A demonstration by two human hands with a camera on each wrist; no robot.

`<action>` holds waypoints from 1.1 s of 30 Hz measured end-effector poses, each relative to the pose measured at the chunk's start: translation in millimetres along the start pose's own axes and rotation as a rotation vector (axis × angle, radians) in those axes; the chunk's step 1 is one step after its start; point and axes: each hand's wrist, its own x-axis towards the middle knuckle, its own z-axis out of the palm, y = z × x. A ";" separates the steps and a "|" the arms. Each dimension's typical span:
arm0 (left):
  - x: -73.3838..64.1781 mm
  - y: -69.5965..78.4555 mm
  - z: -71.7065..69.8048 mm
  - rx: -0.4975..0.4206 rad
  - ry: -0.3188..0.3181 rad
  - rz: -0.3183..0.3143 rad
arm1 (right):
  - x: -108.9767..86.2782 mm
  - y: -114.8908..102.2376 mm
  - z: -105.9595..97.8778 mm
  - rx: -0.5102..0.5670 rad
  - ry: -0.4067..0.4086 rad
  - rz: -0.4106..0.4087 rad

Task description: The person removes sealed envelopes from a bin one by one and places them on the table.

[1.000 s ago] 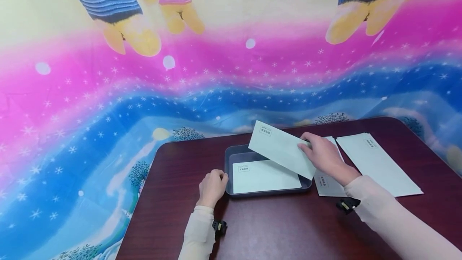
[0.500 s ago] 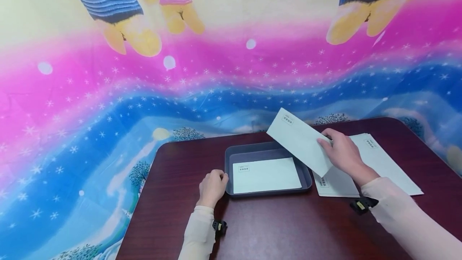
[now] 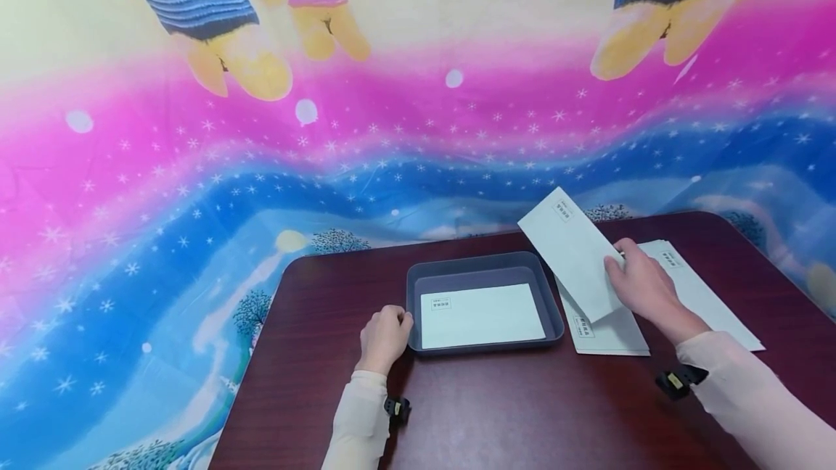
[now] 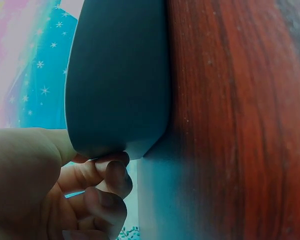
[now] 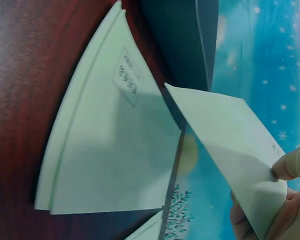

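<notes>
My left hand pinches the left end of a dark grey tray; in the left wrist view the thumb goes over the rim and the curled fingers lie against the outside wall. Inside the tray a pale envelope lies flat, a small printed box at its upper left. To the right, my right hand holds another pale envelope tilted in the air by its right edge. In the right wrist view, thumb and fingers pinch that envelope above a flat stack of envelopes.
A second stack of envelopes lies slanted on the right of the dark red wooden table, partly behind the right hand. A printed cloth with bears and snowflakes hangs behind the table's far edge.
The right hand has carried its envelope rightward, from over the tray to over the nearer stack, turning it steeper. The envelope in the tray is now fully uncovered. The left hand has stayed put.
</notes>
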 end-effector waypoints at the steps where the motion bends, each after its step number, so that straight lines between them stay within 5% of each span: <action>1: 0.1 0.1 -0.1 0.002 -0.002 0.000 | -0.6 2.3 0.8 0.000 -0.017 0.006; 17: -0.1 1.3 -1.7 -0.001 -0.010 0.007 | -11.3 37.8 5.2 -0.056 -0.129 0.058; 33: 0.2 0.0 -0.8 0.006 -0.008 0.009 | -22.4 50.3 5.6 -0.117 -0.162 0.094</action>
